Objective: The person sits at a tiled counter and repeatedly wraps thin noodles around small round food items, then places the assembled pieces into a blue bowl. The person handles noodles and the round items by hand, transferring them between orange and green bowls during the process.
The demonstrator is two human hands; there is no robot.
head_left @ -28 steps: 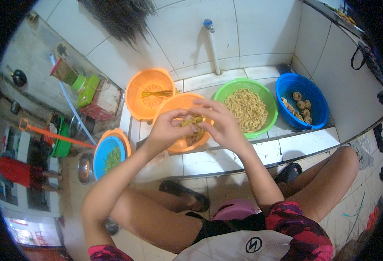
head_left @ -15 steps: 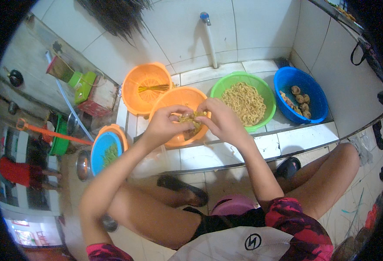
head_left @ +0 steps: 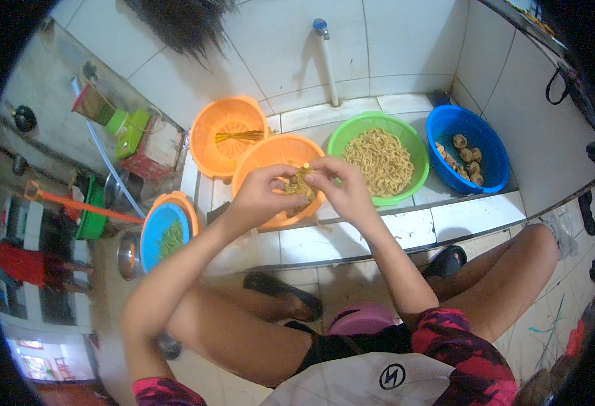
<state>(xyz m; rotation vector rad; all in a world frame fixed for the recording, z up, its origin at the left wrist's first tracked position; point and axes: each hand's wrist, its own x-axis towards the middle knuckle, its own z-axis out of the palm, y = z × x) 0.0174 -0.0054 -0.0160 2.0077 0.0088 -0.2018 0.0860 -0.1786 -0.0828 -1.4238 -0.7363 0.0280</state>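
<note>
A soft, crumpled yellowish-brown piece of food (head_left: 299, 184) is pinched between both hands above an orange basin (head_left: 249, 162); its exact kind is unclear. My left hand (head_left: 262, 193) grips it from the left with curled fingers. On its other side, the thumb and fingers of my right hand (head_left: 338, 186) close on its upper end. More brownish food may lie in the basin below, but my hands mostly hide the inside. Nearest to my right hand is a green basin (head_left: 416, 188) holding wavy noodles (head_left: 380, 162).
Behind, an orange basket (head_left: 209, 159) contains thin yellow sticks (head_left: 240, 136). A blue basin (head_left: 497, 179) at right holds several brown rolled pieces (head_left: 472, 155). At left are a light-blue bowl (head_left: 154, 247) of green vegetables and a long orange handle (head_left: 84, 204). A person in red (head_left: 24, 264) is farther left.
My right hand has shifted slightly, and the yellowish-brown piece now shows more above the fingers, its upper end raised. Both hands stay over the orange basin.
</note>
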